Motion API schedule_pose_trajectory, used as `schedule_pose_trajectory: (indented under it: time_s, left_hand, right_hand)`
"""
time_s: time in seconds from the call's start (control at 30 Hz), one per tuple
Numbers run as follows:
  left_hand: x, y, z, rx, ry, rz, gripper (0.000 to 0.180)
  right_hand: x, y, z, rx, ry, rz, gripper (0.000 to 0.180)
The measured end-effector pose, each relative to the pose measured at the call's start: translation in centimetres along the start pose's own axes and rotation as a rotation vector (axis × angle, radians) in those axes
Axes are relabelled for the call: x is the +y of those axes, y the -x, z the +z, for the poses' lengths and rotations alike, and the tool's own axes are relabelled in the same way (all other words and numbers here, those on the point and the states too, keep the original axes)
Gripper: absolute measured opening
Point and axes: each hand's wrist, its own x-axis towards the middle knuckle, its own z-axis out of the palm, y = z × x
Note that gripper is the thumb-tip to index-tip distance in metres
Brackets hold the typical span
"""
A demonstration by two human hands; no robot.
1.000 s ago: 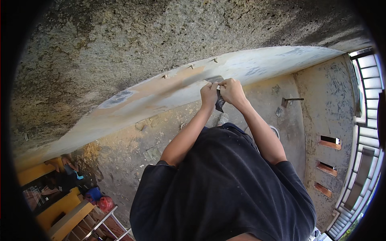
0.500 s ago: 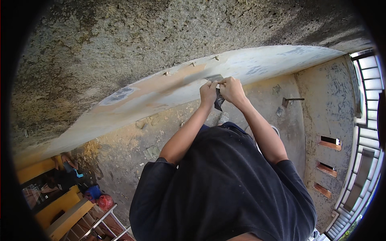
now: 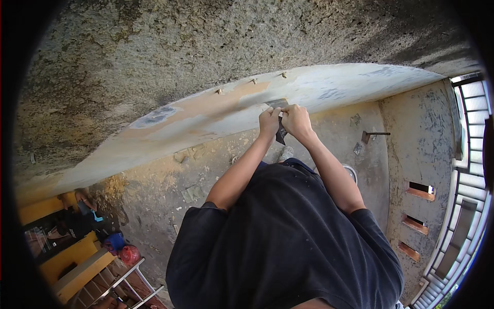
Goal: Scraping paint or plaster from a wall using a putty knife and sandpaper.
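Note:
Both of my hands are raised side by side in front of my body, close to the pale wall (image 3: 329,85). With bent fingers, my left hand (image 3: 269,123) grips a dark, thin sheet (image 3: 281,135), whose pointed end hangs down between the hands. My right hand (image 3: 297,120) is closed on the same piece, thumb toward the left hand. Above the fingers a flat grey part (image 3: 278,103) lies against or just before the wall; I cannot tell whether it belongs to the sheet. Orange-tan and dark patches mark the wall nearby, and several small pegs (image 3: 254,81) stick out above.
A tool with a flat blade and handle (image 3: 366,136) lies at the right, near a round pale-rimmed container (image 3: 351,172). My shoe (image 3: 286,153) shows below. At lower left are a metal ladder (image 3: 136,280), a red bag (image 3: 129,254) and a blue bag (image 3: 114,242). Rough grey surface (image 3: 206,41) spans the top.
The whole view has shifted a little, so things sit slightly lower. My hands stay at the wall with the sheet and look a bit closer together; the round container shows more.

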Motion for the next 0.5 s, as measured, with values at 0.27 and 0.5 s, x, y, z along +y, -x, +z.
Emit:
schedule_pose_trajectory:
  time_s: [0.27,0.5]
  left_hand:
    - [-1.2,-0.1,0.5,0.007,-0.055,0.046,0.033]
    - [-2.8,-0.7,0.4,0.042,-0.042,0.096,0.033]
  right_hand:
    - [0.8,0.5,0.1,0.059,-0.049,-0.041,0.026]
    - [1.6,0.3,1.7,0.060,-0.032,-0.068,0.027]
